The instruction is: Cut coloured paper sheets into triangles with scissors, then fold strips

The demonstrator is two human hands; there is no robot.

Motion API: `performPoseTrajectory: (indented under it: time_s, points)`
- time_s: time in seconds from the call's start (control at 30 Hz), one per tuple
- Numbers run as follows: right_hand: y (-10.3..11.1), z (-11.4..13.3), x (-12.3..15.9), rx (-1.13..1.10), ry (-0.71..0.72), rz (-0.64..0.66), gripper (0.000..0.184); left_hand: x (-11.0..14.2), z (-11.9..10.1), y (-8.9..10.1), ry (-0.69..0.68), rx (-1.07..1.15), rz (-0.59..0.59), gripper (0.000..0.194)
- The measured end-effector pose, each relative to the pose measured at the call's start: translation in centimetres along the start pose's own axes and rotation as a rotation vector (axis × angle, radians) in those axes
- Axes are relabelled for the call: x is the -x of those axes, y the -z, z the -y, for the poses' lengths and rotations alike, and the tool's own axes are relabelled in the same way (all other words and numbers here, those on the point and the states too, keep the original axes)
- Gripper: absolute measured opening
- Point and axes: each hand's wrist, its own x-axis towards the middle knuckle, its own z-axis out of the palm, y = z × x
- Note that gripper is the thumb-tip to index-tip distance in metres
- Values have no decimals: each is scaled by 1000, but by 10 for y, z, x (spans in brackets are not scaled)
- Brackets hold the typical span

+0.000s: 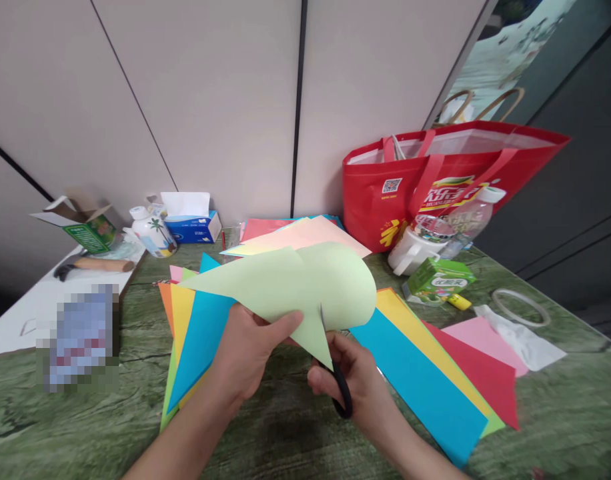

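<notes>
A sheet of light green paper [280, 283] is held up over the table, its right part curling over. My left hand [255, 343] pinches its lower edge, thumb on top and fingers beneath. My right hand [348, 373] grips scissors [343, 393] by their black handles. One blade shows through a slit in the paper near the middle; the other blade is hidden under the sheet. A pointed flap of the paper hangs down between my hands. Blue paper strips [420, 373] with yellow, red and green sheets fan out beneath, to both sides.
A red shopping bag [375, 200], a white mug [415, 250], a clear bottle and a green carton [438, 280] stand at the right. At the back left are a blue tissue box [193, 228], a white bottle [153, 233], an opened box [88, 230] and a hammer [95, 265].
</notes>
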Motion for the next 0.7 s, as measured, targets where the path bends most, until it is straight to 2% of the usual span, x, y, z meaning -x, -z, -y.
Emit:
performPoseTrajectory:
  time_s: [0.4,0.7]
  points:
    - [-2,0,0,-35,-55,-36,39,2,-2,-1,10,3,-13,39]
    - [-1,-5,1,28,-42,-56,34,1,-1,0,3,5,-5,34]
